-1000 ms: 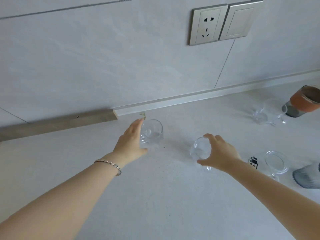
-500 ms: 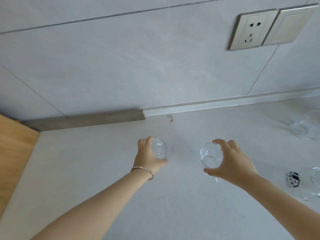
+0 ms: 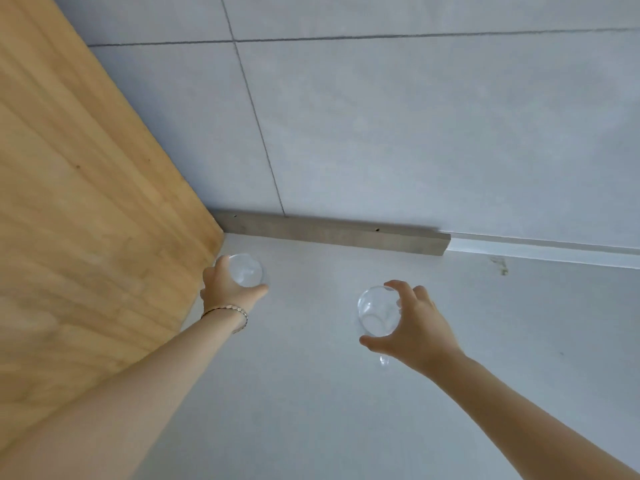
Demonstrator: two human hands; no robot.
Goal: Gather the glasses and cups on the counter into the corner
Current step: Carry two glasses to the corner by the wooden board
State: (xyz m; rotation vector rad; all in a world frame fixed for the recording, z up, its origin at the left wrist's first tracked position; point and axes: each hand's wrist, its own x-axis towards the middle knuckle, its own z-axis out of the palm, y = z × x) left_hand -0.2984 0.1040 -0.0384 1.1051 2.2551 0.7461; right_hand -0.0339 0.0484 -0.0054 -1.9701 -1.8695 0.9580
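My left hand (image 3: pixel 227 289) grips a clear glass (image 3: pixel 246 270) right beside the wooden side panel, close to the counter's back-left corner. A bracelet circles that wrist. My right hand (image 3: pixel 412 330) holds a second clear glass (image 3: pixel 375 313) from the right side, thumb below and fingers over its rim, above the white counter (image 3: pixel 311 393) about mid-way across. I cannot tell whether either glass rests on the counter or is lifted. The other cups and glasses are out of view.
A tall wooden panel (image 3: pixel 86 209) walls off the left side. Grey wall tiles stand behind, with a dull grey strip (image 3: pixel 329 233) along the wall's foot. A small stain (image 3: pixel 500 264) marks the counter near the back edge.
Both hands have carried their glasses leftward toward the corner; the left glass now sits next to the wooden panel. The view swung left, so the socket and the other cups dropped out of sight.
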